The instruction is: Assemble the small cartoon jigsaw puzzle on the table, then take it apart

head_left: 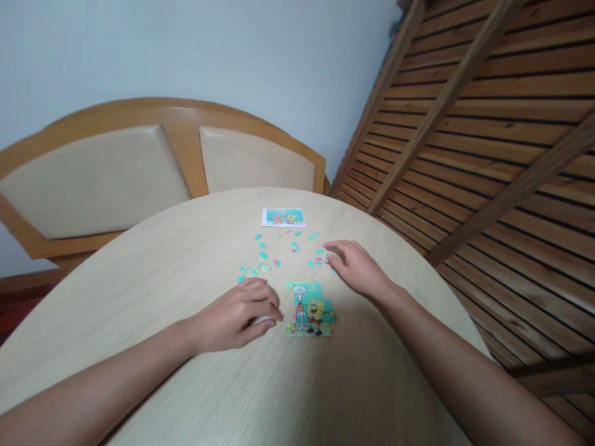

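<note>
A partly joined jigsaw puzzle (312, 308), showing two cartoon figures on turquoise, lies flat between my hands. Just left of it is my left hand (242, 313), thumb and index finger pinched on a small puzzle piece (280, 316) with a bit of pink showing; most of that piece is hidden. Beyond the puzzle on the right, my right hand (356, 263) reaches in with thumb and index finger apart. Its fingertips are at a few loose puzzle pieces (318, 261), turquoise and pink, and partly cover some of them.
More loose turquoise pieces (253, 271) are scattered beyond my left hand. A printed reference picture (284, 217) lies farther back on the round wooden table (186, 248). Behind the table stands a padded bench back (181, 111); slatted wood (465, 124) rises on the right.
</note>
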The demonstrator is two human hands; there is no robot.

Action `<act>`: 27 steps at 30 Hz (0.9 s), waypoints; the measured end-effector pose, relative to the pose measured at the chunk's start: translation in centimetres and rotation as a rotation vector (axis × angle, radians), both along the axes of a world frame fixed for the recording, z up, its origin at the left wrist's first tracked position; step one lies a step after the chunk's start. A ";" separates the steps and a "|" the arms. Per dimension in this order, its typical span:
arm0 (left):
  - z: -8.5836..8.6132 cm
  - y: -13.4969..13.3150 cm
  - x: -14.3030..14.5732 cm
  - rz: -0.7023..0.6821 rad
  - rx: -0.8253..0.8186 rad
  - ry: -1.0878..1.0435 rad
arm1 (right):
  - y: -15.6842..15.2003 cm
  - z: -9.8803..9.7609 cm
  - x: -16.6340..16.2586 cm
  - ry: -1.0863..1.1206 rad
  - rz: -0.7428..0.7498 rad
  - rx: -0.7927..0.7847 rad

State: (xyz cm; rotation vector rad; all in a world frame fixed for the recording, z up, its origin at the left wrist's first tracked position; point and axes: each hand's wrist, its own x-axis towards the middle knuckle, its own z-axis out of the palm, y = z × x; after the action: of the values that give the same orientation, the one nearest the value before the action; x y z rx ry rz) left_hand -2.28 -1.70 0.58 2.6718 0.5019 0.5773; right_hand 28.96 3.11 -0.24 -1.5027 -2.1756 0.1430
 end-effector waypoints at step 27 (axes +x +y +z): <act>-0.4 0.4 -0.1 0.091 0.056 -0.026 | -1.0 2.5 1.6 -0.220 -0.360 -0.282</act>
State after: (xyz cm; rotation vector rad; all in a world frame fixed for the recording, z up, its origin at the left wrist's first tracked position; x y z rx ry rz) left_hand -2.36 -1.28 0.20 2.7021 0.6113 0.6604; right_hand 30.60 2.07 2.29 -2.1339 -2.0683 0.1736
